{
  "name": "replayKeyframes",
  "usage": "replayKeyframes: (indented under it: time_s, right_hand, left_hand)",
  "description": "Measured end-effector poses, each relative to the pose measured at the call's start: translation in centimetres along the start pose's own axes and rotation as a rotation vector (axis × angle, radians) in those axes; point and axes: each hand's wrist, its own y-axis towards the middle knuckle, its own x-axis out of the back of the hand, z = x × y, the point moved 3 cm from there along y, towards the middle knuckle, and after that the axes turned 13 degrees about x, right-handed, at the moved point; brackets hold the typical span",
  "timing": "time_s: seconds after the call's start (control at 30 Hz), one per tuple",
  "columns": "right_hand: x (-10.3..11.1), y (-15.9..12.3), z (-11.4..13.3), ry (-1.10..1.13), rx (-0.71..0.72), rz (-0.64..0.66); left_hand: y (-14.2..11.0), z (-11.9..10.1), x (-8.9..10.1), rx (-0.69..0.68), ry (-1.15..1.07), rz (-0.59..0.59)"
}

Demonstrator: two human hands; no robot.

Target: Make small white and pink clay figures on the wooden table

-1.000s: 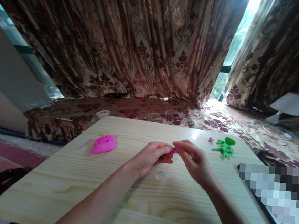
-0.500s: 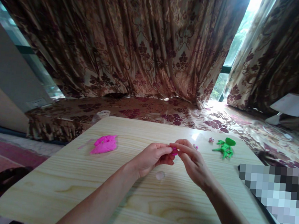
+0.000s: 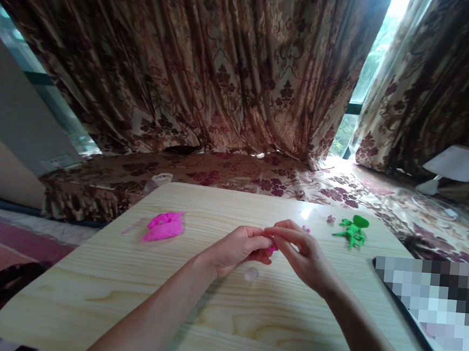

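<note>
Over the middle of the wooden table [image 3: 136, 292], my two hands meet at the fingertips. My left hand [image 3: 243, 246] is closed on a small piece of pink clay [image 3: 273, 248], mostly hidden by the fingers. My right hand [image 3: 299, 251] pinches at the same piece, its thumb and index finger against the left fingertips. Below them a small clear round disc [image 3: 251, 274] lies on the table. To the left rests a larger lump of bright pink clay [image 3: 165, 227], seemingly in a plastic bag.
Green clay-like pieces [image 3: 352, 232] with thin branches lie at the far right, beside small pinkish bits [image 3: 330, 219]. A dark-edged device [image 3: 404, 313], mostly blurred out, occupies the right edge. Behind the table are a patterned ledge [image 3: 238, 173], a curtain [image 3: 227, 67] and a white lamp [image 3: 457, 162].
My fingers have shifted slightly around the pink piece, which now shows a little lower and less. The right index finger reaches farther over the left fingertips. The things on the table have stayed put.
</note>
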Motion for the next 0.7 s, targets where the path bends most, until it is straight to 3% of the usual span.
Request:
replayKeyframes:
  time_s: [0.17, 0.33, 0.57, 0.7]
  right_hand:
    - [0.1, 0.1, 0.3, -0.064, 0.018, 0.015]
    - [0.2, 0.0, -0.3, -0.059, 0.014, -0.073]
    - [0.9, -0.1, -1.3, 0.161, -0.266, -0.282]
    - [1.4, -0.1, -1.6, 0.309, -0.300, -0.412]
  left_hand:
    - [-0.1, 0.0, 0.4, 0.019, -0.040, 0.000]
    - [0.1, 0.0, 0.4, -0.012, -0.022, -0.013]
    - [0.3, 0.1, 1.0, -0.032, -0.016, -0.114]
    - [0.4, 0.1, 1.4, -0.044, -0.008, -0.137]
